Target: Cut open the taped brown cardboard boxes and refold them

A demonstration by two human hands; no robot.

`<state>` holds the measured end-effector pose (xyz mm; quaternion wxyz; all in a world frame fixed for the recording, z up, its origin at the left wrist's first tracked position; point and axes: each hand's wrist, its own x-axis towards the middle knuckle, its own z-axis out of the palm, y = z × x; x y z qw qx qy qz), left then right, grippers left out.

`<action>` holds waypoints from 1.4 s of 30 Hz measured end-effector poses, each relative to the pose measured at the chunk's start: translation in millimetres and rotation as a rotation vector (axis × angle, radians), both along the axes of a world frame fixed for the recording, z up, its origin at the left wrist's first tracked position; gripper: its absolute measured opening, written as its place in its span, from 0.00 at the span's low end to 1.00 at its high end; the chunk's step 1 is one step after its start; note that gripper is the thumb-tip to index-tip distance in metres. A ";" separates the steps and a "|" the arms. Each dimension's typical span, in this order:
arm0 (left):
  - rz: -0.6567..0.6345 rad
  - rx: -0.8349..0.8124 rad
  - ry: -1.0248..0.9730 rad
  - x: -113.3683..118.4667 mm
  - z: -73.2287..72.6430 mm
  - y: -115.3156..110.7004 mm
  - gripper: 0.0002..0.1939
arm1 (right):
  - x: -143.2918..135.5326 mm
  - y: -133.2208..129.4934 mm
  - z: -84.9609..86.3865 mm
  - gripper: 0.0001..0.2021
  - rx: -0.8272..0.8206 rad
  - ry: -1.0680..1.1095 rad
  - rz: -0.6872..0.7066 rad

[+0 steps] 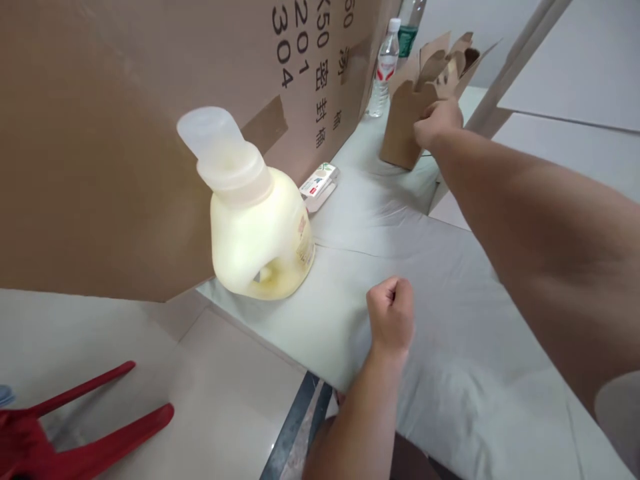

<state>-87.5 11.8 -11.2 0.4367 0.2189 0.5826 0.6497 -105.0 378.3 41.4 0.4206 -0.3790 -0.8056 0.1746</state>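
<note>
My left hand (391, 312) rests as a closed fist on the pale cloth-covered surface (345, 287), with nothing visible in it. At the back right, my right hand (439, 123) is closed at the side of a small open cardboard box (403, 127); its fingertips are partly hidden. The box's top flaps stand up, and something pale shows inside. A large cream-yellow jug (250, 233) with a translucent cap stands left of my left hand. Behind the jug lies a small white carton (319, 181).
A big cardboard box (125, 167) with black printing rises along the left and back. A clear water bottle (384, 73) and a green-labelled bottle (407, 40) stand beside the small box. Red legs (115, 433) of some object reach over the floor at lower left.
</note>
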 end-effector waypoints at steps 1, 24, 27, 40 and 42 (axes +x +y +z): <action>0.005 0.004 -0.021 0.4 0.6 1.1 0.19 | 2.6 -6.9 5.2 0.33 -0.095 -0.063 -0.094; 0.115 0.442 0.076 48.2 15.8 -37.5 0.21 | 318.6 -459.2 -0.4 0.12 -0.243 0.523 -0.214; 0.008 0.451 0.121 74.2 14.9 -38.9 0.22 | 340.8 -443.6 -6.3 0.15 -0.214 0.480 -0.210; -0.076 0.482 0.173 162.2 30.0 -2.9 0.28 | 427.3 -432.3 -66.2 0.23 -0.063 0.540 -0.266; -0.124 0.484 0.188 170.2 31.4 -1.5 0.29 | 443.4 -430.9 -55.4 0.23 -0.021 0.513 -0.257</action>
